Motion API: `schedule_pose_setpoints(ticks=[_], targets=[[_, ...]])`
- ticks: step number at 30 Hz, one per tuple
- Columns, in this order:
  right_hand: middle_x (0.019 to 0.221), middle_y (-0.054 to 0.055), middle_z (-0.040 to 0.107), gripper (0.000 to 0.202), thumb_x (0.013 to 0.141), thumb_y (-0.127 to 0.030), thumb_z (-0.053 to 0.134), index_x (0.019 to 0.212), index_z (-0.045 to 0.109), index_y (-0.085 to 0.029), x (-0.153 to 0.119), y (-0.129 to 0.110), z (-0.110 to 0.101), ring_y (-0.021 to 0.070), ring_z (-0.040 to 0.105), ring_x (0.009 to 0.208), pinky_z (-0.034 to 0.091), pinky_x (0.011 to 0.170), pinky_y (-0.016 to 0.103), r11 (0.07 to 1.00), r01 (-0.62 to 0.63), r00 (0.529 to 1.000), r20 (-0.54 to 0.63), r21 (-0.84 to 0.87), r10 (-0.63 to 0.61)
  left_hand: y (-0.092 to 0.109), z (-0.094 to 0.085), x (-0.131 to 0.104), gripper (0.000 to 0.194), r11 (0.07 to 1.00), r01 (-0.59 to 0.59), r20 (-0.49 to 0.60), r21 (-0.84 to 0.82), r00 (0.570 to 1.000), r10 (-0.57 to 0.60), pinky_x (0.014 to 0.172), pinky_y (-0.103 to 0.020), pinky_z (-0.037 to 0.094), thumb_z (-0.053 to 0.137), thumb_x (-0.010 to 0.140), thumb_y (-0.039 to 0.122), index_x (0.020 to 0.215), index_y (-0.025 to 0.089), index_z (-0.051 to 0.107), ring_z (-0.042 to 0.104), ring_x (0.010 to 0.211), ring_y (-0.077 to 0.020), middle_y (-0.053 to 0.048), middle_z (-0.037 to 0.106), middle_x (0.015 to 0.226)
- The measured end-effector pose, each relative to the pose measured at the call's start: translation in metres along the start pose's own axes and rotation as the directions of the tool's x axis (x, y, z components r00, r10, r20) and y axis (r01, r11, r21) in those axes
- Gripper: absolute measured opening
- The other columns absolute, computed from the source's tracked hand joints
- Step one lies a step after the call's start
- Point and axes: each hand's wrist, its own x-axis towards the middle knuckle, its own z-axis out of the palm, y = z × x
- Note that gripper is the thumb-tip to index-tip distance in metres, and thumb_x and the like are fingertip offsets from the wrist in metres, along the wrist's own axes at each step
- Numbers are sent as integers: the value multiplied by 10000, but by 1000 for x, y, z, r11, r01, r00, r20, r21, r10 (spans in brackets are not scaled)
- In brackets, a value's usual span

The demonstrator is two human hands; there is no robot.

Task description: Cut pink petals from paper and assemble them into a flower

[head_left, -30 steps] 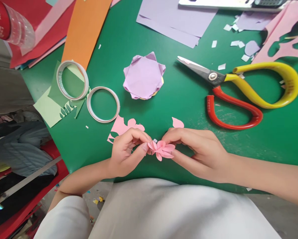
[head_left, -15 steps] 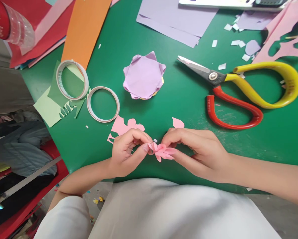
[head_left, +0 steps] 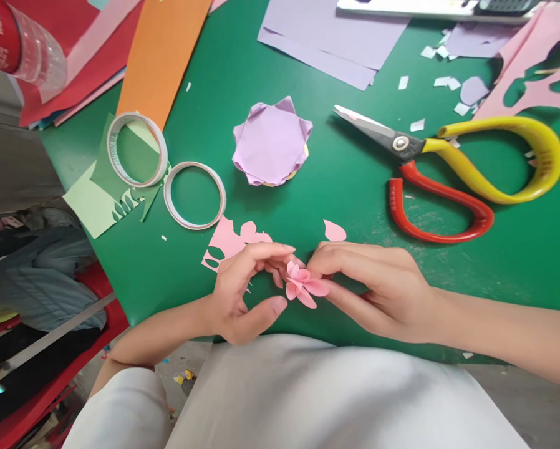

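A small pink paper flower point(head_left: 301, 285) with several layered petals is pinched by its right side between the thumb and fingers of my right hand point(head_left: 378, 287). My left hand point(head_left: 247, 290) is open just left of the flower, its thumb and fingers apart around the near petals; whether a fingertip touches them I cannot tell. A cut pink paper scrap point(head_left: 228, 240) lies beyond my left hand, partly hidden by it. One loose pink petal point(head_left: 334, 231) rests on the green table point(head_left: 270, 212) just past my right fingers.
A lilac paper piece with folded edges point(head_left: 271, 142) sits mid-table. Open scissors point(head_left: 408, 146) with yellow and red handles lie to the right. Two tape rolls point(head_left: 194, 196) and green scraps point(head_left: 90, 199) are at left. A bottle point(head_left: 25, 47), orange paper point(head_left: 163, 56) and lilac sheets point(head_left: 331, 37) lie farther back.
My left thumb and fingers have let go of the flower's petals and spread apart. The flower has turned so its petals face up more, still in my right hand.
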Motion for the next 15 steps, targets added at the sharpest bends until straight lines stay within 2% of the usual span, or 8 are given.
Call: schedule_pose_setpoints(ticks=[2,6,10,15], targets=[[821,25,686,175,970,-40,527,1037,568,-197,-3,3,3,119,637,742,534,687,246,993,85,996,-6,-88,-85,-2,1,1,478,992,-73,-12,100,997,74,697,-267,603,677,899,264,1348,165,549,680,819,-161,-102,690,999],[799,40,684,216,939,-26,556,1065,562,-202,-6,5,6,157,638,718,530,643,287,951,175,983,-14,-254,-184,-6,2,4,310,948,-167,-56,270,980,189,720,-253,595,734,849,156,1145,164,641,670,800,-146,-50,698,861],[853,41,724,210,949,-45,556,1063,577,-220,-4,2,4,153,680,747,563,695,285,965,91,992,-62,-246,-110,-7,1,6,267,961,-144,-84,237,982,168,657,-234,586,765,831,128,1058,181,633,658,747,-128,-31,693,849],[851,11,751,182,957,-75,561,990,620,-245,0,-3,1,137,705,738,578,709,249,974,-32,995,-98,-225,10,-5,1,7,231,953,-158,-82,258,979,184,692,-233,594,778,839,142,1030,164,650,688,767,-131,-37,722,846]])
